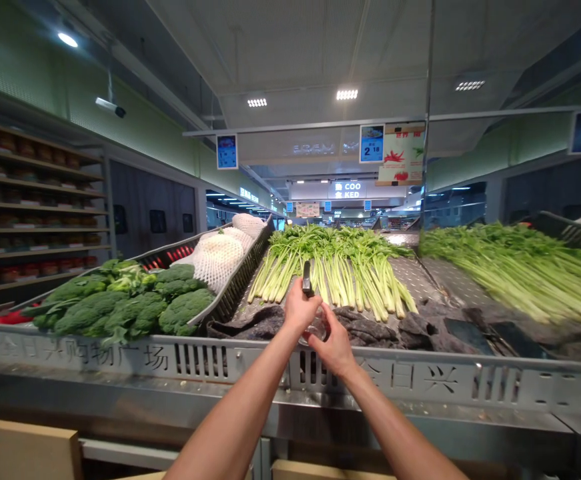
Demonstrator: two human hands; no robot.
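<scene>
Both my arms reach out over the metal rail point(420, 380) of a produce display. My left hand point(299, 308) is closed around a small dark upright object point(307, 277) whose top sticks out above the fist. My right hand point(336, 348) sits just below and to the right, fingers curled on a clear, glassy item point(317, 329) between the two hands. What the dark and clear parts are I cannot make out. Behind the hands lie long green-stemmed vegetables point(340, 267) on a perforated metal tray.
Broccoli heads point(135, 303) fill the left bin, with white net-wrapped produce point(217, 257) behind them. Dark wet cloths point(370, 327) lie along the front of the tray. A mirror panel point(510, 267) at right repeats the greens. Shelves point(30, 200) line the left wall.
</scene>
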